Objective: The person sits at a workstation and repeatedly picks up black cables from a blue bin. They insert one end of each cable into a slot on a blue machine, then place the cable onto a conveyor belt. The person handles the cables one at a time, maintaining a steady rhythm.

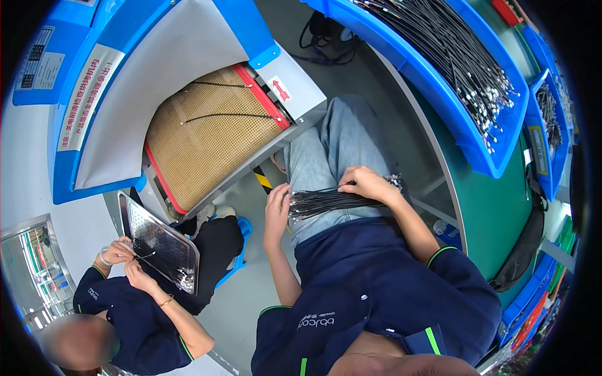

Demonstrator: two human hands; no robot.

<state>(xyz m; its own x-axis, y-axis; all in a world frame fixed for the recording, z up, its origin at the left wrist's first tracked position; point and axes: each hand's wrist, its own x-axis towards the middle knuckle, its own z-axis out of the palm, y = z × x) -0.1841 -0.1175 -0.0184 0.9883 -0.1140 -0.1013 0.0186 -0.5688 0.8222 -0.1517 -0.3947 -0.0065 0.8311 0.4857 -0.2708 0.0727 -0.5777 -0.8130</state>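
Observation:
A bundle of thin black cables (pixel 326 202) with metal end fittings lies across my lap on my jeans. My left hand (pixel 276 210) rests flat against the bundle's left ends, fingers apart. My right hand (pixel 365 183) lies on top of the bundle near its right end, fingers curled over the cables and pressing them onto my thigh. Two single cables (pixel 229 115) lie on the tan mesh conveyor belt (pixel 207 135) ahead of my knees.
A blue bin (pixel 439 81) full of the same cables sits on the green table at right, with more bins behind. At lower left a seated co-worker (pixel 135 269) holds a perforated metal tray (pixel 160 241) and handles cables on it. Blue machine housing surrounds the belt.

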